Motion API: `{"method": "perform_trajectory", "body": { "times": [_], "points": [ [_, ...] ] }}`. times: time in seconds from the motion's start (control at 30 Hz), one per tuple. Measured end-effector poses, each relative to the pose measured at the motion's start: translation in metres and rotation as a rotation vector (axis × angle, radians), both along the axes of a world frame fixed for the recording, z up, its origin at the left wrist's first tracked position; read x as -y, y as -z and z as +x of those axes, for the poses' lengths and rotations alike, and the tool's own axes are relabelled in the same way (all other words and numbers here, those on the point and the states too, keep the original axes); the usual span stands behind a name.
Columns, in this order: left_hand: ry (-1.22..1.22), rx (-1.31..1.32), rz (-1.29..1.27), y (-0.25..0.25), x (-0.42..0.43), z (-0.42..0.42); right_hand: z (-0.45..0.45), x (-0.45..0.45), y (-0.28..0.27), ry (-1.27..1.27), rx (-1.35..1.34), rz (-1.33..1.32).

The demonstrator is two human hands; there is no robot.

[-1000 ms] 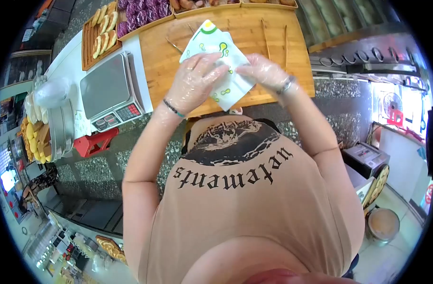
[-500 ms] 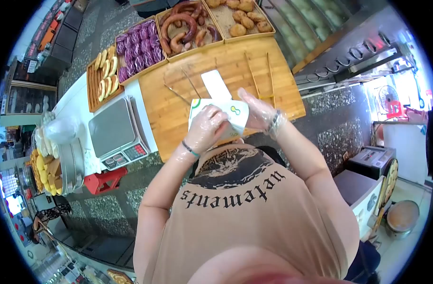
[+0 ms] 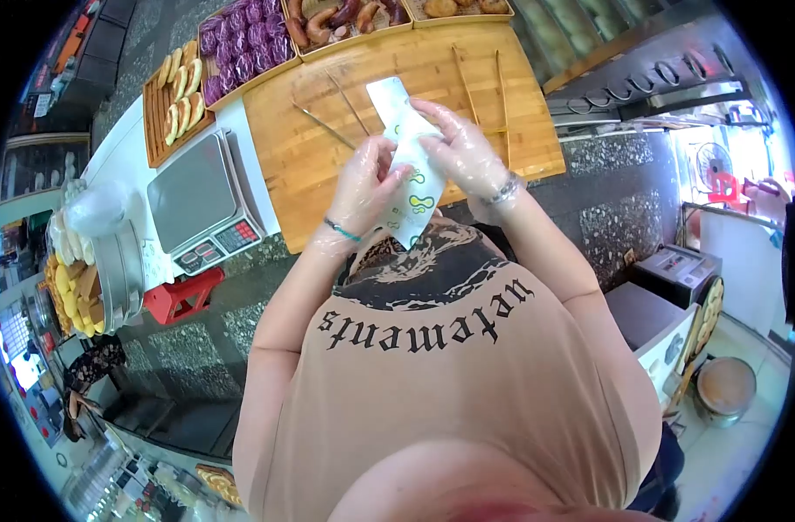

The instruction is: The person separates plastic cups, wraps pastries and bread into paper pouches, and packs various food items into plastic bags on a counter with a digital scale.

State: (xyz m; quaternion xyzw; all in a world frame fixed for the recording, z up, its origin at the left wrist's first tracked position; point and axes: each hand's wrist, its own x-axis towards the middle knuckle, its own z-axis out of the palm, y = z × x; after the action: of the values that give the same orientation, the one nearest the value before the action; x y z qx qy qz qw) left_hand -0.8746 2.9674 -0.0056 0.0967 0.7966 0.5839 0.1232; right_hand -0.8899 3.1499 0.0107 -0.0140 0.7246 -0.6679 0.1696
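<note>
My left hand (image 3: 363, 190), in a clear plastic glove, grips the left edge of a white paper bag (image 3: 422, 202) with green and yellow print. My right hand (image 3: 463, 152), gloved too, closes on the bag's upper right side. Narrow and slanted, the bag hangs over the near edge of the wooden board (image 3: 302, 187), its pointed lower end near my shirt. A plain white flap (image 3: 387, 90) reaches up past my fingers; whether it belongs to the bag I cannot tell. Metal tongs (image 3: 350, 104) lie left of my hands, and yellowish tongs (image 3: 502, 109) lie right.
Along the far side stand trays of purple wrapped food (image 3: 245, 43), sausages (image 3: 345, 17) and browned rounds (image 3: 441, 7). A tray of pale sliced pieces (image 3: 184, 96) is at left, beside a digital scale (image 3: 193, 187). A red stool (image 3: 184, 296) stands below.
The bag has turned from broad and sideways to narrow and lengthwise. My right hand has moved onto its upper part; my left has shifted slightly left. The view has tilted nearer.
</note>
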Motion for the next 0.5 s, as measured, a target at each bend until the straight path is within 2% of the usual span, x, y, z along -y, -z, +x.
{"method": "perform_trajectory", "body": {
  "times": [0.03, 0.07, 0.13, 0.17, 0.2, 0.27, 0.37, 0.5],
  "points": [
    [-0.029, -0.044, -0.037, 0.003, 0.000, 0.000, 0.003, 0.002, 0.004, 0.004, -0.307, 0.227],
    [-0.035, -0.039, -0.039, 0.007, 0.000, 0.000, 0.006, 0.005, 0.002, -0.003, -0.303, 0.223],
    [-0.065, -0.328, -0.178, 0.011, -0.001, -0.005, 0.012, 0.012, -0.004, 0.055, -0.539, 0.464],
    [-0.058, -0.449, -0.188, 0.012, -0.001, -0.006, 0.014, 0.013, -0.004, 0.057, -0.511, 0.434],
    [-0.060, -0.446, -0.189, 0.015, 0.000, -0.006, 0.017, 0.014, -0.005, 0.054, -0.509, 0.432],
    [-0.091, -0.566, -0.206, 0.023, 0.003, -0.009, 0.021, 0.015, -0.008, 0.142, -0.452, 0.248],
    [-0.115, -0.582, -0.229, 0.022, 0.011, -0.010, 0.024, 0.008, -0.019, 0.100, -0.359, 0.376],
    [-0.148, -0.486, -0.116, 0.017, 0.014, -0.006, 0.028, 0.004, -0.019, 0.042, -0.423, 0.387]
  ]
}}
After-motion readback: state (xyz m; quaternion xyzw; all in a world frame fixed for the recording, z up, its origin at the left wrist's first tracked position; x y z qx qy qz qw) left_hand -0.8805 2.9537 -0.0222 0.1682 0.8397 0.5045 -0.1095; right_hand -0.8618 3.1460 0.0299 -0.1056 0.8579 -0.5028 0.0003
